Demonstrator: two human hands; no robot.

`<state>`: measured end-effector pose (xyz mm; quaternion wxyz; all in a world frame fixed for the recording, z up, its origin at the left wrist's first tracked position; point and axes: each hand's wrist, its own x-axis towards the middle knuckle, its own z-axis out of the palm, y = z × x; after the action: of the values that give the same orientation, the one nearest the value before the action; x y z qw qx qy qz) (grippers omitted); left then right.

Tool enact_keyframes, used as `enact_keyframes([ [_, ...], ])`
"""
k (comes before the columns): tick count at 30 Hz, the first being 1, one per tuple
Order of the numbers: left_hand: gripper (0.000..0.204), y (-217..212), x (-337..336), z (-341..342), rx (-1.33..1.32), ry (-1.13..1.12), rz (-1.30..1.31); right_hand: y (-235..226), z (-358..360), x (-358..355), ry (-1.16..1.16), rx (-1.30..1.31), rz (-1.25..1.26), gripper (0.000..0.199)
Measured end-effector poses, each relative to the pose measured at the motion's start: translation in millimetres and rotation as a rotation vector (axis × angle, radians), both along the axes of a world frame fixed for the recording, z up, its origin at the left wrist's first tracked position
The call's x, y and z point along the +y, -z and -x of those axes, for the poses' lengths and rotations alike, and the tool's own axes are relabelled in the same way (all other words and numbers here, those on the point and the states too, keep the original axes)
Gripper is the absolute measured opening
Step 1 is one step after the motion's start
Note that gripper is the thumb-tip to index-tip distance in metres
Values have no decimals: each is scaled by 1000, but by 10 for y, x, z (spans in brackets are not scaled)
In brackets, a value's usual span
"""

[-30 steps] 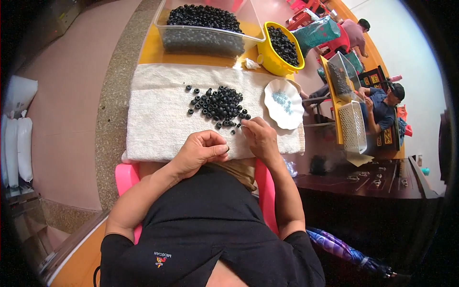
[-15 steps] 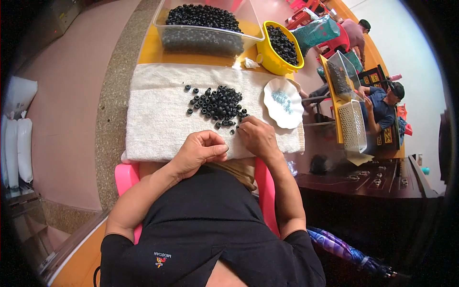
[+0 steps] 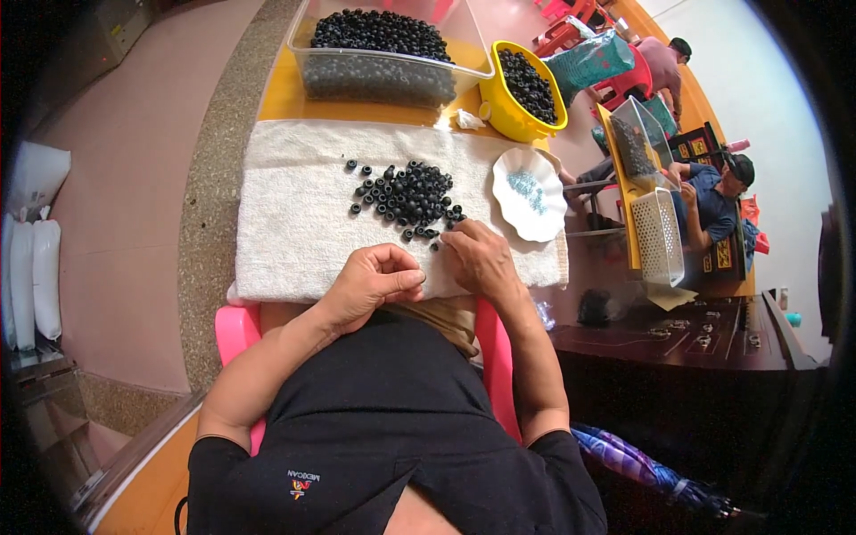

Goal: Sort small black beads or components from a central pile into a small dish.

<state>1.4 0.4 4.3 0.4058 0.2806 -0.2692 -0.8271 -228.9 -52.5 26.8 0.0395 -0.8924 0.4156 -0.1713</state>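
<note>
Hardly anything has moved since a moment ago; both hands stay low on the white towel (image 3: 294, 232). Her left hand (image 3: 370, 283) is curled shut, fingertips pinched together, but I cannot tell what is inside. Her right hand (image 3: 481, 259) lies fingers together, touching the little black rings (image 3: 406, 194) heaped at twelve o'clock from her. Those rings look light, hard and rolly; pinch one by its sides. A white dish (image 3: 513, 209) of blue bits sits at two o'clock.
</note>
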Motion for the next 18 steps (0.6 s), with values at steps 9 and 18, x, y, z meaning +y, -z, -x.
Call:
enact_keyframes([
  [9,16,37,1,4,-6,23,-7,-13,-28,129,62,-498,-261,15],
  [18,26,4,8,20,-10,89,45,5,-242,327,-50,-853,-606,10],
])
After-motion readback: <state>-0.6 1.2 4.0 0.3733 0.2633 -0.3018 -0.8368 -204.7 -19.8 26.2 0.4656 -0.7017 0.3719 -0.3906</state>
